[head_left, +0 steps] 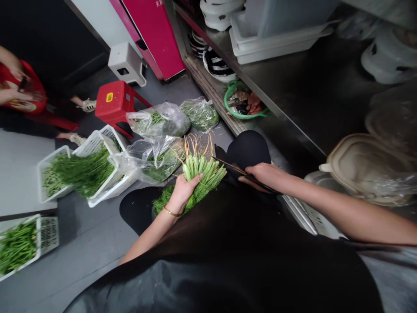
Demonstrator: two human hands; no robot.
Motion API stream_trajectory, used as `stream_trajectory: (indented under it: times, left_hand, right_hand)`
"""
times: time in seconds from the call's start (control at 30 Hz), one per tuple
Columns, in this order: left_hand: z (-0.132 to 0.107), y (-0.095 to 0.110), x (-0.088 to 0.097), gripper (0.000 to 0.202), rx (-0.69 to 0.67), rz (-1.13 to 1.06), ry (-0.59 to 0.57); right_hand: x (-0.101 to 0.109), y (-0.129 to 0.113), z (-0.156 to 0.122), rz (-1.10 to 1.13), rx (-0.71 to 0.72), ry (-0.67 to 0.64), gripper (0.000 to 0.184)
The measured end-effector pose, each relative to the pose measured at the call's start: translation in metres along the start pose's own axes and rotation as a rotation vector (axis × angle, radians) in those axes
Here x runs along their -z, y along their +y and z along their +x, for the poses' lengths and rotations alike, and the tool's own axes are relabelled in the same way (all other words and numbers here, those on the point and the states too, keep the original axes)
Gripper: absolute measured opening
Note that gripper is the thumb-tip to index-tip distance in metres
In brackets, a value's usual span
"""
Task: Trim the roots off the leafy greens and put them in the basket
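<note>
My left hand [182, 191] is closed round a thick bunch of green leafy stalks [202, 176], held over my lap with the pale root ends pointing up and away. My right hand [265, 176] grips the handle of a knife [233, 168]; its dark blade reaches left and touches the bunch just below the roots. A gold bangle sits on my left wrist. My dark apron fills the lower part of the view.
White baskets of cut greens [81, 171] and another [19, 245] stand on the grey floor at left. Clear plastic bags of greens [159, 121] lie ahead by a red stool [114, 102]. Another person [19, 89] sits at far left. A steel shelf [293, 87] holds tubs at right.
</note>
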State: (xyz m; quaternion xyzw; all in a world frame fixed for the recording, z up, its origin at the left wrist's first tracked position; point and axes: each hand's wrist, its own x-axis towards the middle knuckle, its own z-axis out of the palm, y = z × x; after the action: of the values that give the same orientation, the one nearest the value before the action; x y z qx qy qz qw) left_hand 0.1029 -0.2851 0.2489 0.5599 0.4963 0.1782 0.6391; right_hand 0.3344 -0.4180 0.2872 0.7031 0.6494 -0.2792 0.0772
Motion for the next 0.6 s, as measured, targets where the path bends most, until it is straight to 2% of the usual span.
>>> stream_trajectory:
  times: [0.2,0.33,0.5,0.6]
  left_hand:
    - [-0.001,0.001,-0.002,0.037,0.001,0.058,-0.049]
    - [0.0,0.0,-0.002,0.04,0.008,0.039,-0.045]
    - [0.0,-0.001,-0.001,0.041,0.008,0.054,-0.022]
    - [0.0,0.0,-0.002,0.041,-0.009,0.074,-0.026]
  right_hand:
    - [0.012,-0.001,0.001,-0.091,-0.042,-0.044,0.059]
    - [0.021,0.003,0.004,-0.106,-0.044,-0.049,0.055]
    - [0.021,0.012,-0.001,-0.14,-0.121,-0.016,0.061]
    - [0.02,0.009,-0.006,-0.155,-0.1,-0.004,0.063]
